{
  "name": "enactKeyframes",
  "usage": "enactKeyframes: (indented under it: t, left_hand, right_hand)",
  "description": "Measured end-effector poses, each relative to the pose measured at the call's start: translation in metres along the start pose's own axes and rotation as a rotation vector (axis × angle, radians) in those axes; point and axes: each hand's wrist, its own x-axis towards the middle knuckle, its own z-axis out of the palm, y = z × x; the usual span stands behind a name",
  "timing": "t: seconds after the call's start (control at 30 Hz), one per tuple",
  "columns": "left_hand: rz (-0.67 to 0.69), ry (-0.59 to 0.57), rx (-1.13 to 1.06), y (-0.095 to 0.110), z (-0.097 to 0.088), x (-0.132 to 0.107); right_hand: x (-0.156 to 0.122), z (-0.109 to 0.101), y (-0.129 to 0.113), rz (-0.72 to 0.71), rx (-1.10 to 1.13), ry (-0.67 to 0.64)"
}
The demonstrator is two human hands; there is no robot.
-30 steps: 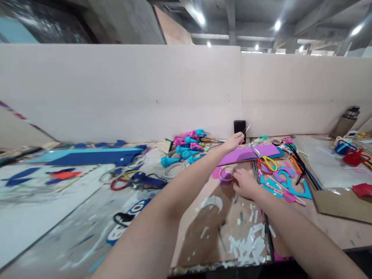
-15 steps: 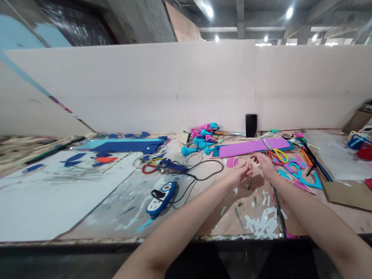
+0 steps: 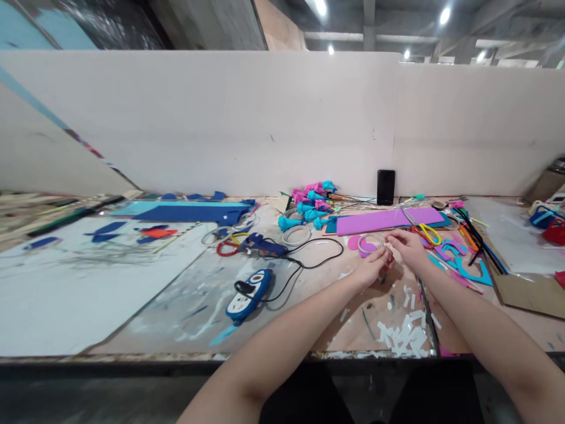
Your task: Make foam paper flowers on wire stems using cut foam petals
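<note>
My left hand (image 3: 377, 266) is closed, its fingers curled, at the lower edge of a thin white ring of coiled cord (image 3: 361, 240). The ring is tilted up and appears held there. My right hand (image 3: 406, 245) is just to the right, thumb and fingertips pinched together close to the ring's right side. Whatever is in that pinch is too small to make out. Purple foam rounds (image 3: 354, 242) lie behind the ring. Below my hands, many small white strips (image 3: 404, 337) are scattered on the table.
A purple foam sheet (image 3: 379, 222) with scissors (image 3: 429, 234) lies behind my hands. Pink and blue foam flowers (image 3: 289, 223), another white coil (image 3: 296, 235) and a corded blue power strip (image 3: 249, 294) are to the left. A phone (image 3: 385, 187) leans on the white partition (image 3: 220, 129).
The view has shifted slightly. My right fingertips have come together into a pinch near the ring, which now shows more fully above my left hand.
</note>
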Motion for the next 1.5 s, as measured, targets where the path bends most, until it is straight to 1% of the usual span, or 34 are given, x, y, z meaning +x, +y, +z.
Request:
enactKeyframes:
  t: [0.17, 0.27, 0.4, 0.47, 0.57, 0.7, 0.83, 1.0, 1.13, 1.27, 1.5]
  left_hand:
    - [0.051, -0.025, 0.083, -0.005, -0.004, 0.001]
    - [0.083, 0.000, 0.119, -0.002, -0.005, -0.002]
    - [0.249, 0.090, 0.256, 0.006, -0.007, -0.006]
    - [0.291, 0.107, 0.336, 0.010, -0.009, -0.007]
    - [0.261, 0.112, 0.361, 0.013, -0.011, -0.005]
    - [0.235, 0.112, 0.332, 0.015, -0.012, -0.002]
    - [0.230, 0.114, 0.298, 0.018, -0.011, -0.002]
    - [0.256, 0.125, 0.386, 0.020, -0.012, -0.005]
    - [0.292, 0.100, 0.439, 0.021, -0.014, -0.006]
    - [0.313, 0.078, 0.507, 0.025, -0.015, -0.008]
    - [0.328, 0.006, 0.641, 0.027, -0.019, -0.011]
  right_hand:
    - [0.000, 0.000, -0.003, 0.016, -0.005, 0.008]
    - [0.001, 0.000, -0.003, 0.016, 0.005, 0.020]
    - [0.001, -0.001, -0.003, 0.022, 0.019, 0.028]
    - [0.000, -0.002, -0.004, 0.032, 0.031, 0.038]
    - [0.000, -0.002, -0.006, 0.047, 0.055, 0.049]
    - [-0.001, -0.002, -0.010, 0.049, 0.057, 0.083]
    - [-0.002, -0.002, -0.013, 0.021, 0.033, 0.067]
    - [-0.003, -0.002, -0.011, -0.028, -0.036, 0.065]
    - [-0.004, -0.002, -0.008, -0.062, -0.063, 0.052]
    - [-0.004, -0.004, -0.009, -0.124, -0.110, 0.000]
    - [-0.003, -0.007, -0.014, -0.169, -0.218, -0.143]
